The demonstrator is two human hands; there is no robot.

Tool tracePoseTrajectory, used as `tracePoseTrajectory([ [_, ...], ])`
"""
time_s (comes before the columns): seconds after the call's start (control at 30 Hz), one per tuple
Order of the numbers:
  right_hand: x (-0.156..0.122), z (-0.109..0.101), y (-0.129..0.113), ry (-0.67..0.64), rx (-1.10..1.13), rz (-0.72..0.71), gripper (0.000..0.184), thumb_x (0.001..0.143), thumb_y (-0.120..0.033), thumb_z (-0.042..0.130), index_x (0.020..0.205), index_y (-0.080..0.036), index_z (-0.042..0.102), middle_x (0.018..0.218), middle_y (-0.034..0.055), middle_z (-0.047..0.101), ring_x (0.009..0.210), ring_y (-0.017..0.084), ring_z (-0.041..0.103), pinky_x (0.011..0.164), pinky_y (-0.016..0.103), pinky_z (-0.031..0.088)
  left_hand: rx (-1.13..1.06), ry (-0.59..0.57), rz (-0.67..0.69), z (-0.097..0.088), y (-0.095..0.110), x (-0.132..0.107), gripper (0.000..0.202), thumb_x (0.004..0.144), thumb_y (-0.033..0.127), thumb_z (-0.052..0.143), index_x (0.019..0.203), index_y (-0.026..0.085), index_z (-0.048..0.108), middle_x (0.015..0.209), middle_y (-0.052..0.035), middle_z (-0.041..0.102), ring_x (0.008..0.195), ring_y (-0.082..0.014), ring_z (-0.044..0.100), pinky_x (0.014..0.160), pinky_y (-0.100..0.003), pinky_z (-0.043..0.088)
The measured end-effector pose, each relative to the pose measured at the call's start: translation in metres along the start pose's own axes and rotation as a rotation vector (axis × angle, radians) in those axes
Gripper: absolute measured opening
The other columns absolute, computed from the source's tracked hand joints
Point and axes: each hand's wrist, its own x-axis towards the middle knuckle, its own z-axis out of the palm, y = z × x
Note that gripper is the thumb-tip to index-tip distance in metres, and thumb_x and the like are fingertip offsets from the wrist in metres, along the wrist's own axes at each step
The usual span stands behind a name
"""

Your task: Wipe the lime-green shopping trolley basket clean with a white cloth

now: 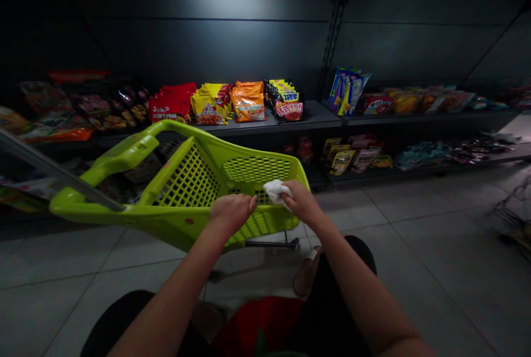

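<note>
A lime-green plastic shopping cart (265, 167) with perforated walls stands in front of me, its handle to the left. My left hand (233, 211) is closed over the cart's near rim, fingers curled toward the inside. A crumpled white tissue or cloth (274, 191) is pinched in my right hand (300, 202), at the near rim close to the cart's right end. Whether the white piece presses on the plastic there, I cannot tell. No goods show in the visible part of the basket.
Behind the cart runs a dark shelf (315, 115) with red (172, 103), yellow (211, 107), orange (249, 102) and black noodle packets (286, 103). Snack bags (350, 91) stand farther right. A lower shelf carries more packets (342, 161). Grey tiles (435, 235) cover the floor.
</note>
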Motion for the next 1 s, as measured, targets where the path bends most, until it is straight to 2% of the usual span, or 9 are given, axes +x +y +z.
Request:
tracePoseTrajectory([
  [0.13, -0.021, 0.039, -0.045, 0.087, 0.029, -0.105, 0.051, 0.098, -0.019, 0.05, 0.148, -0.028, 0.048, 0.129, 0.0092, 0.064, 0.118, 0.023, 0.058, 0.11, 0.042, 0.041, -0.02, 0.04, 0.017, -0.01, 0.001, 0.013, 0.039, 0.104, 0.027, 0.03, 0.113, 0.016, 0.067, 0.108, -0.0124, 0.074, 0.096, -0.0228, 0.071, 0.077, -0.032, 0.05],
  [0.27, -0.035, 0.028, 0.001, 0.193, -0.18, -0.092, 0.042, 0.096, -0.016, 0.053, 0.131, -0.035, 0.064, 0.127, 0.0067, 0.064, 0.125, 0.024, 0.053, 0.122, 0.05, 0.023, 0.028, 0.182, 0.117, -0.031, -0.028, -0.006, 0.035, 0.104, 0.031, 0.035, 0.108, 0.019, 0.068, 0.105, -0.0105, 0.072, 0.1, -0.0257, 0.066, 0.092, -0.04, 0.046],
  [0.33, -0.038, 0.011, 0.042, 0.313, -0.197, 0.026, 0.038, 0.093, -0.016, 0.054, 0.124, -0.031, 0.068, 0.129, 0.0078, 0.063, 0.129, 0.026, 0.051, 0.12, 0.05, 0.026, 0.079, 0.189, 0.14, -0.04, -0.045, -0.022, 0.03, 0.102, 0.03, 0.041, 0.103, 0.021, 0.069, 0.103, -0.0101, 0.073, 0.104, -0.028, 0.065, 0.097, -0.044, 0.044],
  [0.43, -0.036, -0.004, 0.088, 0.632, -0.1, 0.333, 0.034, 0.086, -0.019, 0.055, 0.117, -0.022, 0.07, 0.126, 0.0122, 0.062, 0.125, 0.027, 0.051, 0.112, 0.048, 0.037, 0.175, 0.057, 0.114, -0.047, -0.056, -0.034, 0.02, 0.095, 0.025, 0.051, 0.101, 0.02, 0.069, 0.09, -0.0102, 0.073, 0.093, -0.0308, 0.068, 0.084, -0.043, 0.047],
  [0.57, -0.021, 0.03, 0.073, 0.909, 0.216, 0.642, 0.038, 0.078, -0.027, 0.058, 0.114, -0.015, 0.063, 0.113, 0.0125, 0.064, 0.108, 0.025, 0.058, 0.103, 0.043, 0.044, 0.245, -0.054, 0.112, -0.051, -0.042, -0.024, 0.016, 0.089, 0.02, 0.055, 0.1, 0.019, 0.067, 0.089, -0.0114, 0.073, 0.088, -0.0336, 0.07, 0.073, -0.041, 0.049],
  [0.67, -0.018, 0.091, 0.004, 0.786, 0.464, 0.585, 0.037, 0.075, -0.027, 0.06, 0.111, -0.018, 0.06, 0.107, 0.0085, 0.064, 0.1, 0.022, 0.059, 0.098, 0.039, 0.048, 0.238, -0.138, 0.122, -0.057, -0.028, -0.008, 0.019, 0.091, 0.02, 0.052, 0.103, 0.019, 0.066, 0.089, -0.0137, 0.074, 0.086, -0.0333, 0.072, 0.069, -0.038, 0.051],
  [0.8, -0.038, 0.158, -0.08, 0.321, 0.688, 0.285, 0.034, 0.068, -0.019, 0.065, 0.102, -0.022, 0.065, 0.107, 0.0054, 0.064, 0.098, 0.022, 0.061, 0.089, 0.033, 0.052, 0.256, -0.218, 0.123, -0.067, -0.018, 0.007, 0.026, 0.095, 0.024, 0.044, 0.109, 0.02, 0.066, 0.089, -0.0164, 0.076, 0.084, -0.0349, 0.075, 0.07, -0.041, 0.054],
  [0.9, -0.045, 0.15, -0.07, 0.272, 0.718, 0.289, 0.031, 0.067, -0.018, 0.064, 0.097, -0.022, 0.069, 0.101, 0.0038, 0.066, 0.094, 0.021, 0.063, 0.085, 0.031, 0.052, 0.203, -0.272, 0.094, -0.074, -0.017, 0.01, 0.032, 0.098, 0.03, 0.039, 0.115, 0.022, 0.065, 0.094, -0.0162, 0.077, 0.084, -0.0329, 0.076, 0.072, -0.041, 0.055],
  [1.0, -0.025, 0.096, -0.006, 0.555, 0.605, 0.528, 0.027, 0.071, -0.026, 0.062, 0.097, -0.019, 0.068, 0.095, 0.0042, 0.066, 0.09, 0.021, 0.061, 0.087, 0.034, 0.05, 0.164, -0.305, 0.082, -0.077, -0.019, 0.01, 0.033, 0.098, 0.032, 0.039, 0.115, 0.023, 0.065, 0.096, -0.0149, 0.078, 0.086, -0.0312, 0.076, 0.073, -0.039, 0.055],
])
